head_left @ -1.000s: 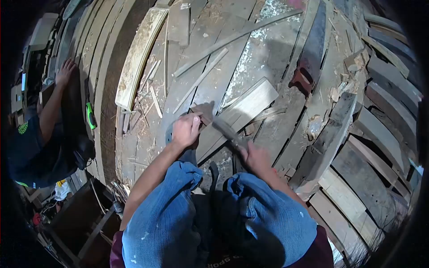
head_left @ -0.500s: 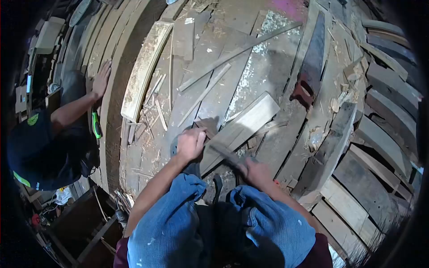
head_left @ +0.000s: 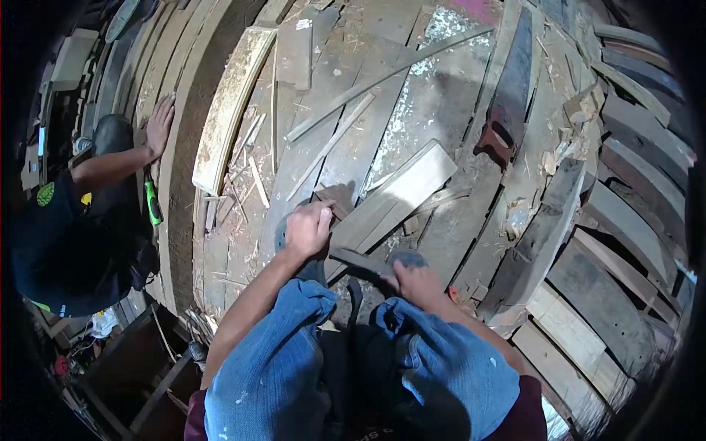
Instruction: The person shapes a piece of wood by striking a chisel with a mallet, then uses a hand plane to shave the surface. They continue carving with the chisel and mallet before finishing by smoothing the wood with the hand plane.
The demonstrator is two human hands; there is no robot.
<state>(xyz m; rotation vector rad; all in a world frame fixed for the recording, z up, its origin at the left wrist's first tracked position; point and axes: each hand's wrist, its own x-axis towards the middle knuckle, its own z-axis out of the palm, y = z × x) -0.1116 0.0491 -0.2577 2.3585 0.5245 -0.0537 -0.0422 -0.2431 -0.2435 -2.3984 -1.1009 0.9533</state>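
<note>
Left hand (head_left: 307, 229) pins a small wood piece (head_left: 332, 198) on the plank floor (head_left: 441, 103); right hand (head_left: 414, 281), grip clenched on a dark blade (head_left: 360, 259), is mid-trim. Shavings lie about, and I judge the shaping unfinished.

Left hand (head_left: 307, 229) is extended forward past the left knee on a bare forearm, fingers curled downward in a closed grip with knuckles up. Right hand (head_left: 416, 281) sits lower and nearer the body, just ahead of the right knee, fingers clenched shut. Both knees are bent and apart.
</note>
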